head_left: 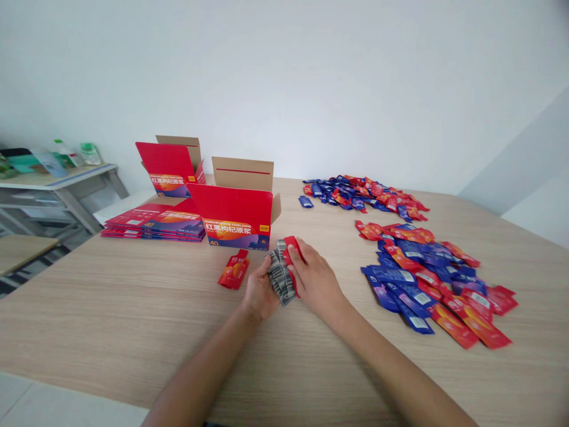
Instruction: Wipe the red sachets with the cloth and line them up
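A stack of pouches [281, 277] is held between my two hands over the table, their striped grey-and-dark edges turned up. My left hand [262, 292] is closed around the stack's left side. At the other side, my right hand [316, 277] is closed on the stack, its fingers over a red pouch face. A single red pouch [234, 270] lies flat just left of my left hand. Right behind it stands an open red carton [235, 222] with its flaps raised. The carton's inside is hidden by its front flap.
Another open red carton [166, 169] stands farther back left, near a pile of flattened cartons [155, 222]. Red and blue pouches lie in a near heap [427, 273] on the right and a far heap [355, 193] by the wall. A side desk [57, 178] is at far left.
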A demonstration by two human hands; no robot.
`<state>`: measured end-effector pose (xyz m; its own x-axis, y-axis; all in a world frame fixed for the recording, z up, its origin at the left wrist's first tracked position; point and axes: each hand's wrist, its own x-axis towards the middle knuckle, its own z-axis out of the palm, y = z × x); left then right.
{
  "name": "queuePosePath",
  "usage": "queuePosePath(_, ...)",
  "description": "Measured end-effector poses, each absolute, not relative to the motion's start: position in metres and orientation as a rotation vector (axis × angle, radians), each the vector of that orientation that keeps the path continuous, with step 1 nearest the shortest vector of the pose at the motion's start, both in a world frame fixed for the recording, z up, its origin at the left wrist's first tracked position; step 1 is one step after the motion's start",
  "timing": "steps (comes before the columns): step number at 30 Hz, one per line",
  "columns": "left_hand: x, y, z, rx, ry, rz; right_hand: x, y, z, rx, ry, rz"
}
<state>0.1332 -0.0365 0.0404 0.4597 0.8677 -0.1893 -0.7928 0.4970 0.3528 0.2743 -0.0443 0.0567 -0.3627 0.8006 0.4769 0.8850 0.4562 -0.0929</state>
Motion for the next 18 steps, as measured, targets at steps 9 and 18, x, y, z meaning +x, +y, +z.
queuePosePath(9, 0.132, -0.040, 0.044, 0.244, 0.395, 1.038, 0.286, -0.035, 0.061, -1.277, -1.954, 0.220)
queuePosePath(18, 0.134, -0.043, 0.043, 0.244, 0.429, 0.995, 0.289, -0.030, 0.061, -1.143, -1.874, 0.508)
